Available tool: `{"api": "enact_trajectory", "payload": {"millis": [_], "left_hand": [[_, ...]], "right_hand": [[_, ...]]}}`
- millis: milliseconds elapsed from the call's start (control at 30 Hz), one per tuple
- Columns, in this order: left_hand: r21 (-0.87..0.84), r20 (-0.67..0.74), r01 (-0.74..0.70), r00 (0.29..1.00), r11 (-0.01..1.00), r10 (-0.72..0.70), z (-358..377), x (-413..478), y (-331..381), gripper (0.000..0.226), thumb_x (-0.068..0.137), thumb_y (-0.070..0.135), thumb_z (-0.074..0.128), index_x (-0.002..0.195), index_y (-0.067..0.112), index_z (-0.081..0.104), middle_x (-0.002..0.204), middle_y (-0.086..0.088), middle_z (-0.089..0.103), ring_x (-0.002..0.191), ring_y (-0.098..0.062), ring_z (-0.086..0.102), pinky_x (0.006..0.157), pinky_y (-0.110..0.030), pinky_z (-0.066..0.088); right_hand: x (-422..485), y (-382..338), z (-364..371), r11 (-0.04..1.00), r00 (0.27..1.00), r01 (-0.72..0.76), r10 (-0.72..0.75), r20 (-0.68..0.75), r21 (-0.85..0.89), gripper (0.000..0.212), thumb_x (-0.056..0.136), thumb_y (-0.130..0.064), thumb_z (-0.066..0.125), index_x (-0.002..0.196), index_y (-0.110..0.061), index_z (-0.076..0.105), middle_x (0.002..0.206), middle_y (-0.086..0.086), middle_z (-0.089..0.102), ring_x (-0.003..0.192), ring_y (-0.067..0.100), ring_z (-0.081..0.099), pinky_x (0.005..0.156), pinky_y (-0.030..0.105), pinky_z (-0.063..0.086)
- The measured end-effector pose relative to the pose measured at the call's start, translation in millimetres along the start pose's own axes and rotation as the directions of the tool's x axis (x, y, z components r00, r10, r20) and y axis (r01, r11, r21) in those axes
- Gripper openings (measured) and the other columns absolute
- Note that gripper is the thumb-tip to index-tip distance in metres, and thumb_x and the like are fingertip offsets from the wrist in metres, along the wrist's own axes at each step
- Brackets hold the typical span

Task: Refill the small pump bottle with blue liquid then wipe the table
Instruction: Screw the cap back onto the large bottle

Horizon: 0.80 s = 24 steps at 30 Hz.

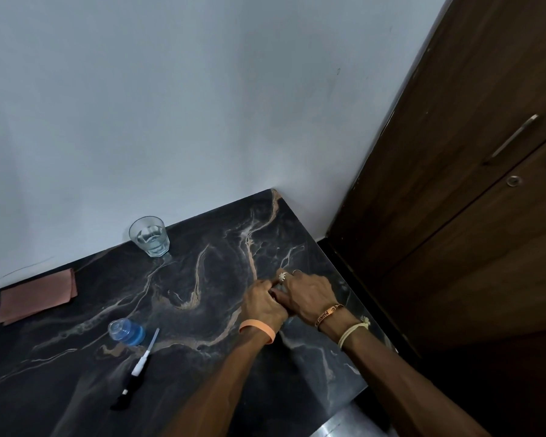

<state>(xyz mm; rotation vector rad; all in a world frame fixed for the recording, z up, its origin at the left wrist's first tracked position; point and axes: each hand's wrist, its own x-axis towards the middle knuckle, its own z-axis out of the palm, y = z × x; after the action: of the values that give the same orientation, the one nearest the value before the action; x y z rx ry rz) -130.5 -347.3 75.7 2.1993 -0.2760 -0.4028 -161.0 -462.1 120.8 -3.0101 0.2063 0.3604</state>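
Blue liquid fills the lower part of the small pump bottle [126, 332], which stands on the black marble table [202, 247] toward the near left with its top open. The pump head [136, 370], black with a white collar and tube, lies flat on the table just beside the bottle, tube end pointing at it.

Both hands are well apart from the bottle, pressed together near the table's right edge. The left hand [264, 305] has its fingers curled in toward the right hand [309, 293], whose ringed fingers bend down too. There's a small dark bit between them, but honestly I can't tell what it is or whether either hand really grips it.

Further out, a glass of water [149, 236] stands by the wall, a folded pink cloth [37, 296] lies at far left, and a brown wooden cupboard [470, 184] stands on the right.
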Motion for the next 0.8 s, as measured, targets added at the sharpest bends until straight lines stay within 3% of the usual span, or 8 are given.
{"api": "enact_trajectory", "payload": {"millis": [133,300,433,567,700,800], "left_hand": [[0.013,0.000,-0.012,1.000,1.000,0.012,-1.1,0.7,-2.8,0.047,0.063,0.017,0.079,0.108,0.025,0.068,0.097,0.008,0.060,0.087,-0.013,0.062,0.076,-0.026,0.056],[-0.027,0.031,0.002,1.000,1.000,-0.001,0.0,-0.3,-1.4,0.051,0.059,0.016,0.085,0.107,0.023,0.069,0.099,0.003,0.064,0.088,-0.014,0.063,0.077,-0.033,0.058],[-0.009,0.032,-0.016,0.999,1.000,0.016,-0.4,-1.8,-2.7,0.049,0.058,0.017,0.082,0.105,0.021,0.068,0.099,0.004,0.061,0.090,-0.016,0.063,0.079,-0.033,0.057],[-0.007,0.016,-0.017,1.000,1.000,0.017,1.1,-2.1,1.0,0.043,0.061,0.014,0.081,0.101,0.020,0.069,0.095,0.004,0.060,0.086,-0.016,0.062,0.076,-0.031,0.057],[-0.023,0.013,-0.048,0.999,0.999,0.048,-3.4,-1.4,-5.0,0.041,0.060,0.011,0.081,0.097,0.021,0.070,0.084,0.018,0.053,0.080,-0.010,0.060,0.073,-0.022,0.055],[0.001,-0.013,-0.046,0.999,0.999,0.046,-1.9,-0.5,-6.6,0.028,0.065,0.008,0.073,0.091,0.018,0.069,0.086,0.011,0.057,0.079,-0.011,0.060,0.069,-0.019,0.052]], "right_hand": [[-2.1,2.7,3.0,1.000,1.000,0.023,-0.023,0.006,-0.001,0.045,0.095,-0.063,0.030,0.119,-0.028,0.046,0.098,0.004,0.063,0.078,0.024,0.063,0.068,0.041,0.053],[0.3,-0.5,4.3,0.992,0.999,-0.049,0.047,0.027,0.114,0.046,0.094,-0.063,0.033,0.118,-0.026,0.047,0.100,0.004,0.065,0.085,0.026,0.065,0.076,0.042,0.053],[-3.9,4.6,7.3,1.000,0.999,0.031,-0.031,0.010,-0.002,0.046,0.095,-0.063,0.030,0.120,-0.026,0.043,0.100,0.006,0.064,0.082,0.027,0.064,0.066,0.038,0.049],[-3.0,1.7,2.6,0.995,0.999,-0.018,0.013,0.049,0.095,0.043,0.095,-0.061,0.034,0.118,-0.025,0.045,0.101,0.006,0.063,0.086,0.027,0.064,0.075,0.042,0.052],[-7.1,-0.7,-0.9,0.987,0.996,0.016,-0.030,0.086,0.160,0.039,0.097,-0.056,0.037,0.121,-0.026,0.043,0.108,0.007,0.062,0.091,0.027,0.063,0.078,0.041,0.051],[-10.4,-2.8,-0.4,0.987,0.997,0.002,-0.013,0.070,0.158,0.040,0.098,-0.056,0.035,0.123,-0.026,0.041,0.105,0.008,0.063,0.090,0.028,0.063,0.077,0.041,0.051]]}}
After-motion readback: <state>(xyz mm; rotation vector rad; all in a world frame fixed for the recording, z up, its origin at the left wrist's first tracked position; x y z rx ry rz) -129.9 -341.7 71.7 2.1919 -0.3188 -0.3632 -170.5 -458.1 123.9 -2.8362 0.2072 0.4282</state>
